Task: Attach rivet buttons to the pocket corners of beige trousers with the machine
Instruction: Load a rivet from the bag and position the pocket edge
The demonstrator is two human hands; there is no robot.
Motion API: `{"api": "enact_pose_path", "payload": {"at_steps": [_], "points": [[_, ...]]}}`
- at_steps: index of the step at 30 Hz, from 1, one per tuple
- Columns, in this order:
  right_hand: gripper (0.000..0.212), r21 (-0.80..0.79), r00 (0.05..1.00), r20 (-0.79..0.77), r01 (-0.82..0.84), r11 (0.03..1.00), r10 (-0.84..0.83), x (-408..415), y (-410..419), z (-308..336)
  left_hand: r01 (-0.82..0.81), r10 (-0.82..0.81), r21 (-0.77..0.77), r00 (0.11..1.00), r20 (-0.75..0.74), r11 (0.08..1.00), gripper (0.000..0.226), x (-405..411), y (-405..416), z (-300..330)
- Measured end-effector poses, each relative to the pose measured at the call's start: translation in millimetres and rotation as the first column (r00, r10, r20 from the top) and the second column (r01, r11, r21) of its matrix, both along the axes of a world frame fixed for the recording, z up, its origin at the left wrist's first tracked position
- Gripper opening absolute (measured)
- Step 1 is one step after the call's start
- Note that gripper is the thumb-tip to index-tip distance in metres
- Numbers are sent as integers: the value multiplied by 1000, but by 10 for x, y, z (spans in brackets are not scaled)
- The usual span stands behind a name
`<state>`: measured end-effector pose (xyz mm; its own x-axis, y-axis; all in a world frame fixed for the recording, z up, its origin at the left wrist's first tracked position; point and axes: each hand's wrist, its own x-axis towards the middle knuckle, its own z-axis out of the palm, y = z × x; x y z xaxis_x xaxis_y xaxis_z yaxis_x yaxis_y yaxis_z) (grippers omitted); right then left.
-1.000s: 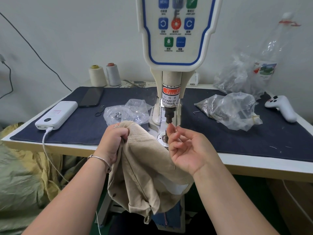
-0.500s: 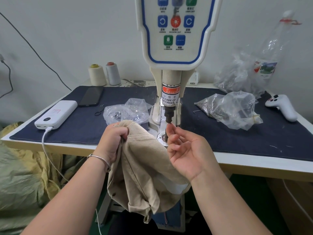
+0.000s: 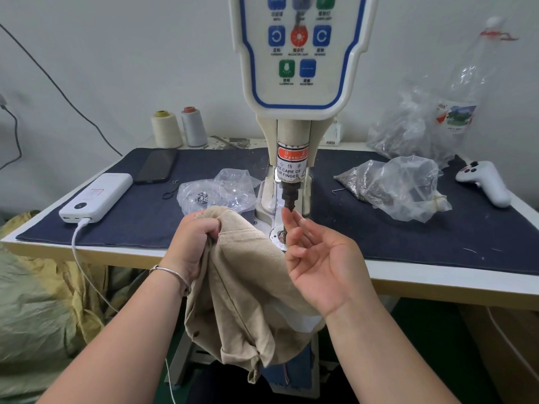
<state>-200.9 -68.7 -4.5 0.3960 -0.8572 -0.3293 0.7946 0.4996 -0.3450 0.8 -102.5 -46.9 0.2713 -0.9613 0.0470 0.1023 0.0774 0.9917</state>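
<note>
The beige trousers [image 3: 248, 287] hang over the table's front edge, left of the machine's lower die [image 3: 280, 238]. My left hand [image 3: 194, 243] grips a bunched fold of them at the top. My right hand [image 3: 318, 258] is palm up in front of the rivet machine [image 3: 294, 83]. Its loosely spread fingertips reach the tip of the dark punch [image 3: 289, 196]. I see no rivet between the fingers. A small brownish metal piece sits on the die, partly hidden by my fingers.
A clear bag of metal buttons [image 3: 215, 193] lies just left of the machine, and a bigger bag of rivets [image 3: 399, 188] lies to the right. On the dark mat [image 3: 145, 217] are a white power bank [image 3: 97, 196], a phone [image 3: 157, 166] and a white controller [image 3: 484, 182]. Two thread cones [image 3: 178, 128] stand at the back.
My right hand's fingertips have risen slightly toward the punch tip and spread a little. The left hand and the trousers have stayed put.
</note>
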Motion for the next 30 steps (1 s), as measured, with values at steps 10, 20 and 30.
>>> {"api": "enact_pose_path", "payload": {"at_steps": [10,20,30], "points": [[36,15,996,82,-36,999,35,-66,-18,17,-13,13,10,1000,-26,1000,25,-17,14,18],[36,80,950,311,6,997,-30,-10,66,16,-23,23,17,999,-23,1000,23,-24,21,19],[45,9,977,211,33,999,-34,7,66,-50,-18,18,34,1000,-9,999,24,11,-1,-2]]}}
